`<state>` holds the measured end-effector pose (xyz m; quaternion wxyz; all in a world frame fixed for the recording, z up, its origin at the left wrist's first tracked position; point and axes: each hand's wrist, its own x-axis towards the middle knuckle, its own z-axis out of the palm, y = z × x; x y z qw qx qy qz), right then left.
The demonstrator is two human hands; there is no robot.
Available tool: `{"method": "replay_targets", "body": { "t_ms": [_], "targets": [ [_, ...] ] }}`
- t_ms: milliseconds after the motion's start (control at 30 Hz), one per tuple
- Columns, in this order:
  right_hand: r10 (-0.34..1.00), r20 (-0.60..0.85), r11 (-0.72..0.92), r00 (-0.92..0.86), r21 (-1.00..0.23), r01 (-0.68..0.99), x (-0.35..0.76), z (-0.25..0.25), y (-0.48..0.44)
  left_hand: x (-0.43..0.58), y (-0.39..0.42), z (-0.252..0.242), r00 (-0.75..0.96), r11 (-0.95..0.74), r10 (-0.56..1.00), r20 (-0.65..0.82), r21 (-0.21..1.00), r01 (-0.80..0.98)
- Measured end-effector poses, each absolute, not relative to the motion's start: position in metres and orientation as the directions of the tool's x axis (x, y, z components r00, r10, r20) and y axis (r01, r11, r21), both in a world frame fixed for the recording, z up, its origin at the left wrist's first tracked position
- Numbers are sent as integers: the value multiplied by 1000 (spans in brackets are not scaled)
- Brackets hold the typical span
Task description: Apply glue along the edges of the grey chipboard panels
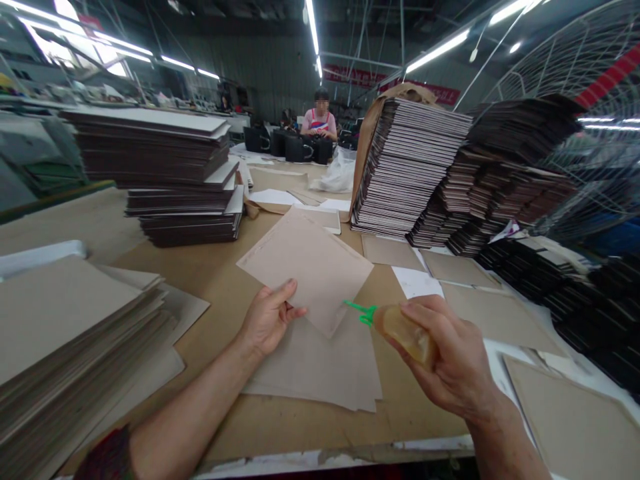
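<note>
My left hand [270, 317] grips the lower left edge of a beige cardboard sheet [310, 267], thumb on top. The sheet is turned cornerwise, and faint glossy lines run along its upper edges. In my right hand [447, 353] is a glue bottle [407, 333] of amber liquid, fingers wrapped round it. Its green nozzle [363, 311] points left, with the tip at the sheet's lower right edge; whether it touches I cannot tell. Beneath the held sheet, more beige sheets [320, 373] lie on the brown tabletop [215, 413].
A pile of beige sheets [65, 320] stands at the left. Dark-edged board stacks rise at the back left [155, 153] and back right [410, 167]. Flat boards [575, 413] lie along the right. A wire fan guard [545, 60] is at the far right. A person [320, 123] sits beyond the table.
</note>
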<state>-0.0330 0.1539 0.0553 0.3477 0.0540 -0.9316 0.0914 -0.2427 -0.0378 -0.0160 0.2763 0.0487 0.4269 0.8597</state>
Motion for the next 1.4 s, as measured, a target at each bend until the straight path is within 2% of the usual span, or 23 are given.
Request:
{"method": "replay_targets", "body": {
  "t_ms": [167,333,500,633,767,933,1100,1267,1400],
  "targets": [
    [50,789,995,-612,-95,-41,-37,62,166,-242,-38,-15,-834,-468,532,-145,770,-433],
    [39,749,992,-662,-107,-63,-34,62,166,-241,-38,-15,-828,-470,539,-155,760,-449],
    [56,797,996,-601,-89,-26,-33,62,168,-240,-38,-16,-825,-476,549,-136,760,-443],
    [41,721,992,-691,-111,-56,-32,61,169,-241,-38,-15,-819,-472,557,-138,759,-448],
    [78,782,993,-618,-117,-22,-30,58,167,-242,-38,-16,-820,-480,554,-145,750,-456],
    [23,672,973,-740,-185,-137,-27,51,159,-243,-38,-18,-827,-472,539,-159,757,-452],
    [78,755,985,-652,-159,-66,-29,49,159,-243,-38,-18,-835,-491,524,-165,743,-455],
    [-26,629,958,-777,-207,-200,-30,42,149,-244,-38,-16,-839,-507,519,-162,732,-455],
    [51,732,965,-679,-212,-156,-30,39,148,-245,-37,-16,-842,-513,513,-167,726,-457]
  ]
}}
